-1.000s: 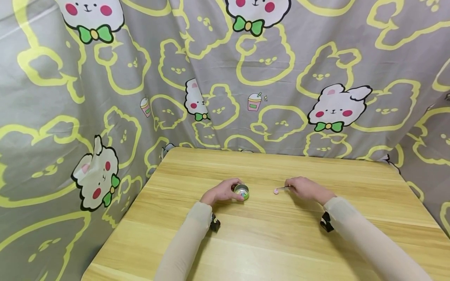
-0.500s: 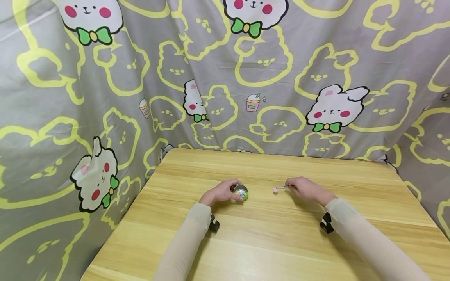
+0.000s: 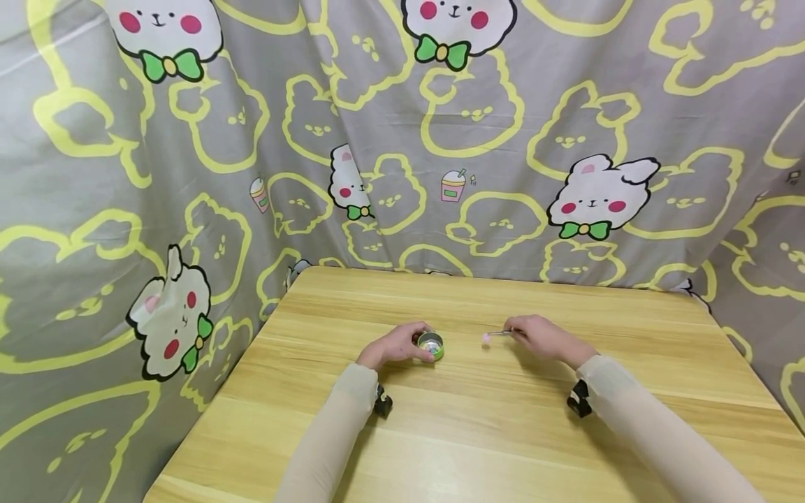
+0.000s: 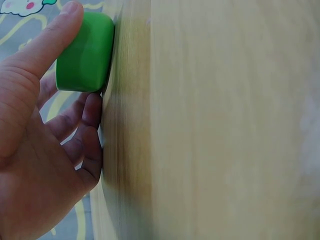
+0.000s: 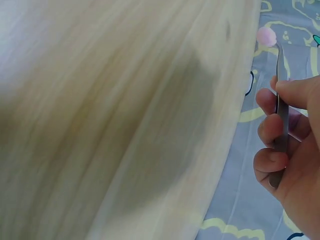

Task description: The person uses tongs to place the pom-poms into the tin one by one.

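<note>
My left hand [image 3: 397,342] grips a small round green tin [image 3: 437,356] from its left side, holding it upright at the table's middle. In the left wrist view the thumb lies along the tin's green wall [image 4: 87,57], with the other fingers behind and below it. Small pale and bluish pieces [image 3: 430,346] show inside the tin. To the right, my right hand [image 3: 546,337] holds metal tweezers [image 5: 281,117] between thumb and fingers. At their tip is a small round pink piece [image 5: 266,36], raised above the table, a short way right of the tin.
Both hands work over a wood-grain table [image 3: 465,426]. A grey curtain [image 3: 402,126] with yellow outlines and white cartoon animals hangs behind the table and along both sides. Each wrist carries a small black camera, such as the left one [image 3: 383,402].
The right hand has moved slightly left with the tweezers, and the pink piece has risen off the table and come nearer the tin. The left hand and tin stay almost still.
</note>
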A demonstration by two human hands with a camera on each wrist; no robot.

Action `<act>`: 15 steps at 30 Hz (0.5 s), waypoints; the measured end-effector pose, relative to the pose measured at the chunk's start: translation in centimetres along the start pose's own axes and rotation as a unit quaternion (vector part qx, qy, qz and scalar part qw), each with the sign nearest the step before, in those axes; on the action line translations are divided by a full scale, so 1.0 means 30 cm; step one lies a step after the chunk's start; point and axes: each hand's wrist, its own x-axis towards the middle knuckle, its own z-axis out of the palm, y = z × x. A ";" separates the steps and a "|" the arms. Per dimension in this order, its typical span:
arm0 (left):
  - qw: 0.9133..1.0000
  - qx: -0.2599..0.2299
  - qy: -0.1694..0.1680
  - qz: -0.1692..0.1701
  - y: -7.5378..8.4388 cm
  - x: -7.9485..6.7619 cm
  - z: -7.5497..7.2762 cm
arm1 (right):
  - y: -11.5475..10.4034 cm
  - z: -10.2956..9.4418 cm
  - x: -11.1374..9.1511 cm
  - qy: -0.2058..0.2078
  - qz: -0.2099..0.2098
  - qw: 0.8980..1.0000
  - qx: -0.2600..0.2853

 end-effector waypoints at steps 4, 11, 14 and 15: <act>1.000 -0.002 -0.001 0.002 -0.002 0.001 0.002 | -0.009 0.000 0.019 0.005 -0.005 1.000 0.003; 1.000 -0.001 -0.002 0.001 -0.007 0.006 0.003 | -0.036 -0.008 0.050 -0.003 -0.003 1.000 0.005; 1.000 -0.002 -0.002 0.004 -0.009 0.007 0.001 | -0.054 -0.016 0.066 -0.003 -0.003 1.000 0.011; 1.000 -0.004 -0.002 0.006 -0.009 0.007 0.000 | -0.061 -0.019 0.071 -0.002 -0.002 1.000 0.015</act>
